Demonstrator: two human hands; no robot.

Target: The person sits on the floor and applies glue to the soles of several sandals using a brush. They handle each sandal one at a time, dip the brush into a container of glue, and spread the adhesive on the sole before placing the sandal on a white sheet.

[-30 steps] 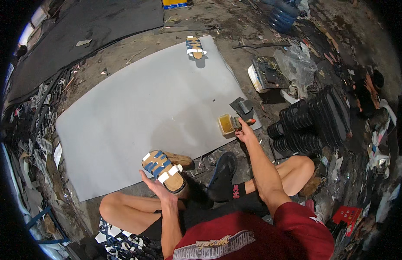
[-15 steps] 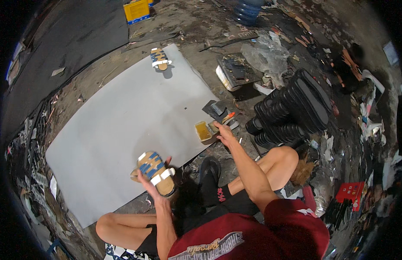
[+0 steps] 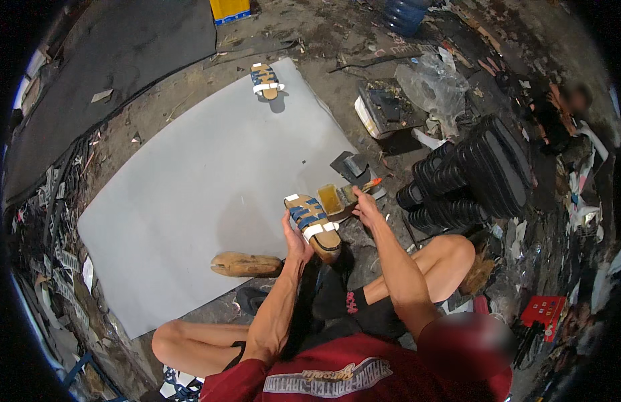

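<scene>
The left hand holds a sandal at the near-right of the grey sheet, straps already on — as on the far sandal; any sole work left is hidden. The right hand, fingers narrowed, meets the amber-filled container or brush — I cannot tell which.

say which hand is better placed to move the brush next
Right, likely: the right hand appears to grip the brush, while the left hand is occupied holding the sandal.
</scene>
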